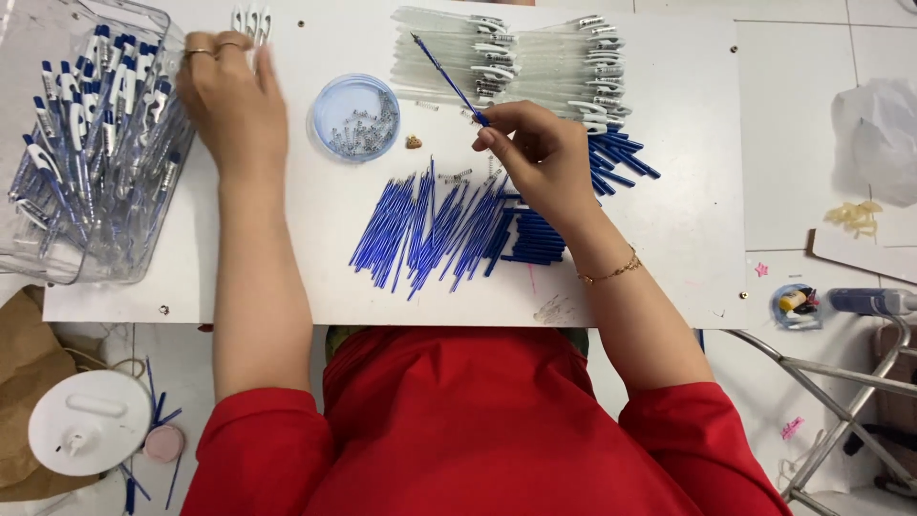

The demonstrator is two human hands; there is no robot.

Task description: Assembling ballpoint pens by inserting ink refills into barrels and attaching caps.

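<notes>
My right hand (537, 158) pinches a thin blue pen refill (441, 72) that slants up and left over the white board (287, 248). Below that hand lies a fanned pile of blue refills (430, 229), with a stack of short blue pen parts (535, 239) beside it. My left hand (232, 100) rests palm down at the board's upper left, fingers reaching to a few white pen parts (250, 19) beside a clear plastic bin (67, 258) of assembled blue-and-white pens. Whether it grips anything is hidden. Clear pen barrels (497, 57) lie stacked at the far edge.
A round blue lid (355, 117) holding small metal springs sits between my hands. More blue parts (621, 158) lie right of my right hand. A brown paper bag (24, 382) and white round lid (88, 420) are on the floor at left; a metal frame (841, 401) stands at right.
</notes>
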